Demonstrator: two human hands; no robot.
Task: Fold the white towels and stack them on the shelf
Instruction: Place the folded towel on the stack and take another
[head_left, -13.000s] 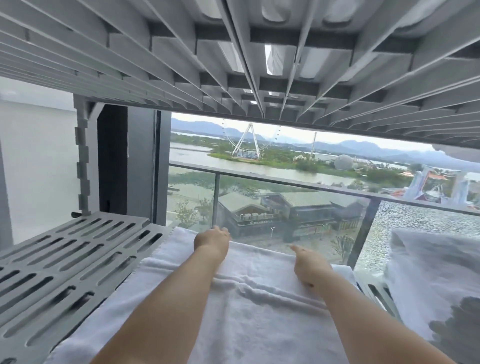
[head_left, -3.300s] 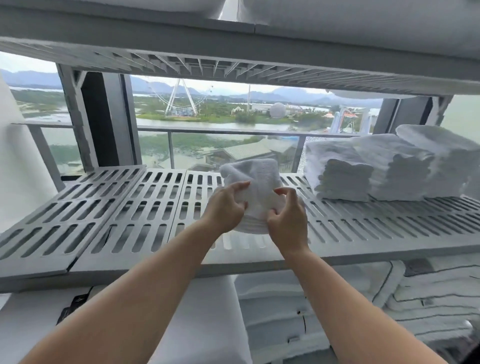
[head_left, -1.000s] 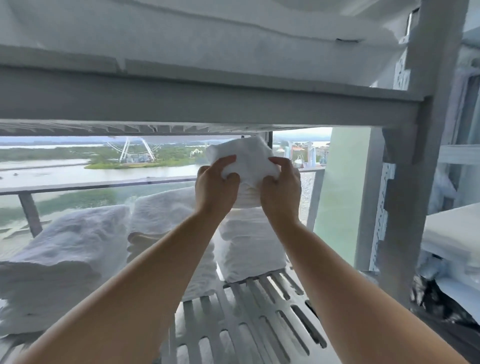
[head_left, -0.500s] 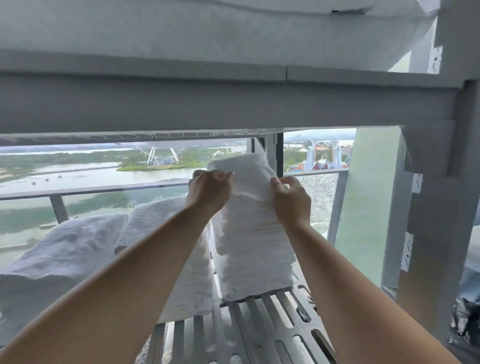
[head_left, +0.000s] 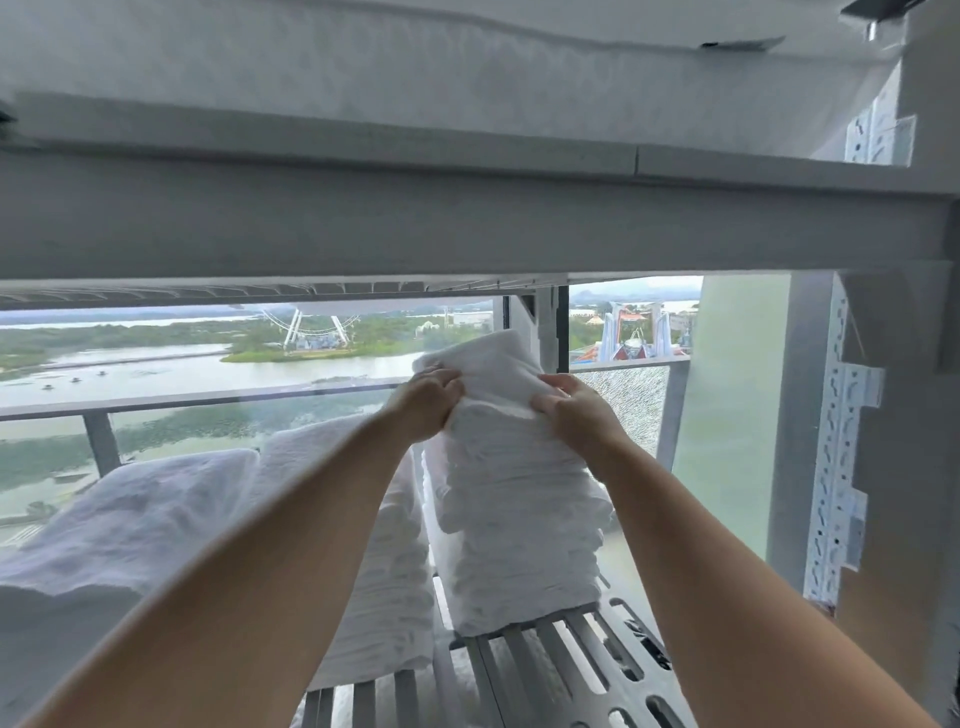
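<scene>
Left hand and right hand grip the folded white terry towel, fingers curled over its left and right edges, on top of the tall stack of fluffy folded towels. The stack sits at the right on the grey slatted shelf. Shorter stack just left, soft rumpled pile beyond. Flat grey beam overhead.

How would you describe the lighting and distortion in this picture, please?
Head view: daylight behind the shelf backlights the scene, leaving the upper beam flat grey; wide-angle lens stretches the forearms; top towel, left hand and right hand look sharp.
</scene>
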